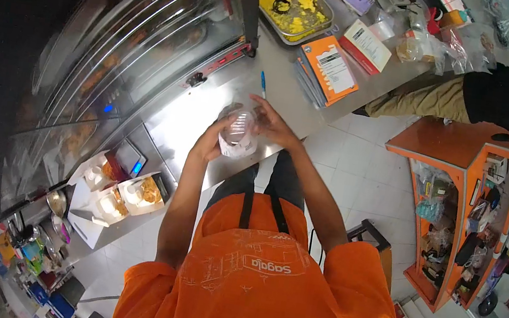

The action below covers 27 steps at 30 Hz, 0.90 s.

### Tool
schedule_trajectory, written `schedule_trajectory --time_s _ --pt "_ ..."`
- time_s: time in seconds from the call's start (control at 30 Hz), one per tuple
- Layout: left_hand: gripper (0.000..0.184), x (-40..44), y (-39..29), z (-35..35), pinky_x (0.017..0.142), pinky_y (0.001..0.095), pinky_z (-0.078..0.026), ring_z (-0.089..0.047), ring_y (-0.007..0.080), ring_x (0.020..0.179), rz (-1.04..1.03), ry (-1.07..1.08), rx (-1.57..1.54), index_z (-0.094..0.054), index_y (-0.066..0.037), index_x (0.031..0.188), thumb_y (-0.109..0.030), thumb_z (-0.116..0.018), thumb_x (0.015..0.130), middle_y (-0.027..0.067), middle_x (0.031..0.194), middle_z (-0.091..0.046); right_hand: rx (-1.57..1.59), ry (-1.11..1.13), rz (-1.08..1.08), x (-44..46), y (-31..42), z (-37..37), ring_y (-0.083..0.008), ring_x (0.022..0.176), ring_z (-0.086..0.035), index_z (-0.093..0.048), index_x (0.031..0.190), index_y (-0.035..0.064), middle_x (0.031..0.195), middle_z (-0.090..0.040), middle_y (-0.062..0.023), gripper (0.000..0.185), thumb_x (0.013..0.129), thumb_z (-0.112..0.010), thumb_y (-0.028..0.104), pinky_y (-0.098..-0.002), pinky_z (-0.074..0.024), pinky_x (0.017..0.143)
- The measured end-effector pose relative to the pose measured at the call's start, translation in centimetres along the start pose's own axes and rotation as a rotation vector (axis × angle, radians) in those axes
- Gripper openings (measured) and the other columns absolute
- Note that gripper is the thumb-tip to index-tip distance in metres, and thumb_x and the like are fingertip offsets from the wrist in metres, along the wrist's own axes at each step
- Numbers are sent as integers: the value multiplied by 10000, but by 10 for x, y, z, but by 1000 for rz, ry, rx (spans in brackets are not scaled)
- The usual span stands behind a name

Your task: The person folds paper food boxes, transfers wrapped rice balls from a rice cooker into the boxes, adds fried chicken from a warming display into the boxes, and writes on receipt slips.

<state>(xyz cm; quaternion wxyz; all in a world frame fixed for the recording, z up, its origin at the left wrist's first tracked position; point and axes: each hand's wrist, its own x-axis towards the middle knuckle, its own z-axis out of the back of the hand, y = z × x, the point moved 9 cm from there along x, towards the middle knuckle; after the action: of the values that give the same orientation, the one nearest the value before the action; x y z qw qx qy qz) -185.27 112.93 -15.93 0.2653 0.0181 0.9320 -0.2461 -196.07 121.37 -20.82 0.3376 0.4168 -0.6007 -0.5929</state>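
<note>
Between my hands is a clear plastic container with a ridged surface, over the metal counter. White material shows at its lower edge. My left hand has its fingers curled round one side of the container. On the other side, my right hand rests its fingers against the container's rim. A blue pen lies on the counter just beyond my right hand.
Food boxes and a small scale are at the left. A tray of yellow food and orange booklets stand farther along. Another person is at the right, near orange shelving.
</note>
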Motion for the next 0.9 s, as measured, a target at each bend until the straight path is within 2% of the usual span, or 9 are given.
schedule_trajectory --time_s 0.17,0.27,0.33,0.47,0.57,0.67,0.77,0.87,0.9 --pt "615 20 21 15 917 344 -518 -607 247 1095 -208 -305 288 -399 -68 1387 -186 -719 875 153 1226 -577 193 -379 -261 -57 -27 28 -124 901 -596 -494 1381 106 1046 -590 -29 502 1038 -440 470 -272 -511 722" --pt "843 73 49 22 945 375 -484 -548 306 1132 -325 -397 522 -374 -53 1376 -316 -858 738 201 1234 -530 168 -482 -343 -88 -16 70 -113 888 -602 -526 1349 114 1042 -603 -24 502 1036 -425 493 -264 -501 693" --pt "975 99 37 -5 992 450 -445 -455 370 1238 -469 -640 1077 -369 -81 1401 -413 -894 650 233 1338 -450 129 -546 -314 -100 0 108 -106 868 -597 -547 1323 112 1033 -607 -19 467 1036 -445 466 -257 -494 688" --pt "1071 127 21 -71 1008 565 -392 -350 422 1320 -291 -900 1275 -365 -123 1432 -468 -904 573 232 1442 -329 -44 -594 -277 -107 2 184 -101 845 -594 -585 1280 106 1010 -610 -12 413 1032 -485 422 -252 -490 687" --pt "1076 142 14 -85 966 648 -379 -331 432 1334 -303 -1053 1414 -363 -149 1443 -453 -905 564 206 1470 -291 8 -522 -381 -104 4 205 -104 886 -597 -587 1281 98 1036 -619 -16 389 1029 -506 382 -253 -498 705" --pt "1102 148 13 -80 982 590 -412 -397 430 1296 -383 -1085 1402 -345 -102 1447 -464 -901 567 224 1438 -348 -93 -310 -417 -92 0 202 -120 941 -601 -575 1301 82 1082 -627 -26 408 1028 -507 378 -273 -514 741" --pt "1006 145 8 -50 999 496 -440 -483 414 1230 -454 -941 1091 -364 -24 1422 -418 -873 649 241 1367 -445 -122 -112 -468 -82 -30 185 -136 993 -601 -574 1307 69 1130 -634 -41 423 1023 -513 378 -297 -523 772" --pt "814 124 20 -20 988 443 -459 -543 389 1171 -927 -1057 1311 -421 36 1356 -325 -823 748 251 1273 -526 -120 80 -562 -76 -62 164 -150 1010 -615 -582 1297 53 1115 -652 -51 441 1018 -514 388 -309 -525 784" --pt "654 108 16 -28 980 431 -464 -552 353 1176 -884 -1023 1371 -466 25 1322 -211 -781 800 233 1267 -535 -114 34 -577 -78 -77 163 -155 1018 -625 -597 1271 37 1085 -671 -55 467 1005 -527 414 -315 -527 780"
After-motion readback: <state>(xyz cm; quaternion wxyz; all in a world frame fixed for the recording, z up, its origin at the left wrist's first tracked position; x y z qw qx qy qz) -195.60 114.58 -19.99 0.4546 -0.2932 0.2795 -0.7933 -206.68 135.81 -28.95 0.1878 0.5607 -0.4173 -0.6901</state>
